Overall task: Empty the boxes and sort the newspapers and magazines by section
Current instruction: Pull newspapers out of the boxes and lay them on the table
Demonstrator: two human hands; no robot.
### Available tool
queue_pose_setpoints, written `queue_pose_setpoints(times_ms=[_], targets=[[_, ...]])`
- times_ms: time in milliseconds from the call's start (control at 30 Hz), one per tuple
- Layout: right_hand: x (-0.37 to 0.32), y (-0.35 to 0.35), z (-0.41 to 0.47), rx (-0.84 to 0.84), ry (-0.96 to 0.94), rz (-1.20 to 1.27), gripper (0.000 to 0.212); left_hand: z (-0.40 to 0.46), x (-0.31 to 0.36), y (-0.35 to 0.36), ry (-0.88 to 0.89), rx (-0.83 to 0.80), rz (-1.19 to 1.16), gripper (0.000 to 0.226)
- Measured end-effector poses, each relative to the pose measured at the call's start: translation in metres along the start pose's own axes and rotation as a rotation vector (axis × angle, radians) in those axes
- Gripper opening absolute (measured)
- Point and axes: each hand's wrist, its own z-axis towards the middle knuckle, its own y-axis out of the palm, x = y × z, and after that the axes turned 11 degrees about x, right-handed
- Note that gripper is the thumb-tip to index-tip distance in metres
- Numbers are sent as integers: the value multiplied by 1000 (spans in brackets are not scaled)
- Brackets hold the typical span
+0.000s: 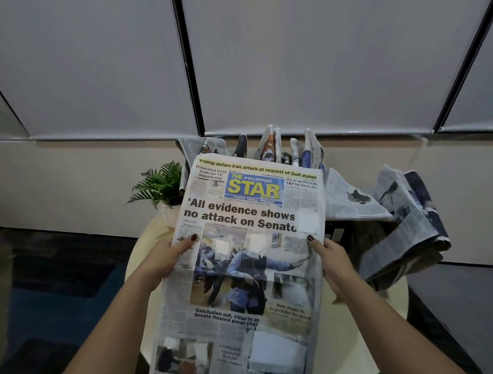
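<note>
Sorting early. Front-page newspaper [250,242] pinched at both side edges by left hand [169,255] and right hand [330,256]. At 12 o'clock: upright papers [271,144] unsorted. At 2 o'clock: loose sections [403,223] heaped.

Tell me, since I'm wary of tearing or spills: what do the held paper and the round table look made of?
Newspaper: thin matte newsprint, sagging and creased. Round table: smooth cream top, probably laminate or painted wood; it can't be settled by look.

The newspaper [242,257] hides most of the table [384,322]; its bottom is cut off; the small print is unreadable.
</note>
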Motion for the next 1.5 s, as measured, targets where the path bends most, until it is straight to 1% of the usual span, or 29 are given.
queue_pose_setpoints(times_ms=[67,133,167,233,300,367,467,500,600,667,700,767,867,900,967,1033,1100,1167,1233,1267,1300,1400,1433,1500], targets=[[-6,3,-3,-31,68,31,28,-1,7,1,42,81,-60,27],[-10,6,-7,-87,124,-37,24,-2,15,3,105,164,-81,23],[-13,8,-9,-85,129,-44,20,-4,19,3,144,208,-78,20],[-25,14,-13,10,92,25,17,-6,28,5,217,291,-54,18],[-41,21,-17,125,8,90,17,-7,38,7,261,367,-29,20],[-61,25,-22,199,-134,92,19,-9,50,7,295,441,-33,23],[-92,28,-34,203,-368,166,8,-15,73,3,370,525,-148,30],[-103,28,-40,191,-422,209,7,-18,82,0,414,553,-196,34],[-127,29,-49,185,-509,326,11,-29,103,-7,560,607,-345,47],[-126,26,-50,203,-540,296,16,-35,101,-8,597,625,-347,48],[-120,24,-50,208,-537,241,20,-37,93,-6,581,624,-325,47],[-89,17,-49,192,-485,108,23,-42,61,2,486,616,-270,47],[-14,0,-50,126,-292,-75,21,-53,-16,13,331,593,-102,49],[13,-5,-52,90,-205,-127,20,-58,-45,15,272,562,-43,47],[58,-15,-55,20,-42,-235,18,-65,-93,16,100,475,55,43],[90,-23,-58,-40,58,-386,20,-71,-129,16,-97,373,122,42],[108,-26,-60,-82,134,-462,21,-76,-151,17,-247,295,141,38],[116,-25,-62,-94,197,-477,24,-79,-161,18,-317,251,156,35],[117,-22,-62,-88,243,-485,26,-81,-161,20,-352,238,174,26],[117,-21,-62,-91,263,-486,27,-82,-158,21,-368,238,157,21],[116,-21,-62,-100,286,-500,27,-83,-156,20,-387,243,122,21],[112,-24,-59,-130,380,-606,31,-82,-149,18,-407,240,19,50],[112,-26,-58,-133,405,-637,35,-79,-147,18,-409,232,-14,55],[112,-29,-55,-113,407,-734,45,-74,-143,20,-406,231,-83,52]])
